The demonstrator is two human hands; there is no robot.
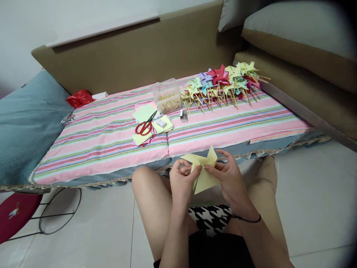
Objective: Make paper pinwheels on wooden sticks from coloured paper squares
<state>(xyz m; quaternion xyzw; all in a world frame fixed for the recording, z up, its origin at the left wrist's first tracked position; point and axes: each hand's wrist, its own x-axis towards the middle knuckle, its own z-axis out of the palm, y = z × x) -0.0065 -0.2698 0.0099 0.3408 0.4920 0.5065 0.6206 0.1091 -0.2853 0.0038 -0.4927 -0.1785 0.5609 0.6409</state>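
A yellow paper pinwheel (pixel 205 181), partly folded, is held above my lap between both hands. My left hand (pixel 182 178) pinches its left side, thumb near the middle of the paper. From the other side my right hand (pixel 229 175) grips it, its thumb also pressing close to the centre. Two corners of the paper stick up between the hands. Beyond them on the striped cloth lie red-handled scissors (pixel 144 128) on coloured paper sheets (pixel 143 112). A small box (pixel 161 123) rests on a stack of yellow paper squares (pixel 169 124).
A clear plastic tub (pixel 168 97) of wooden sticks stands behind the paper, with a small open box (pixel 183 115) beside it. Many finished pinwheels (pixel 219 76) lie in a heap at the back right. A red bag (pixel 80 98) sits far left; a red stool (pixel 19 212) stands on the floor.
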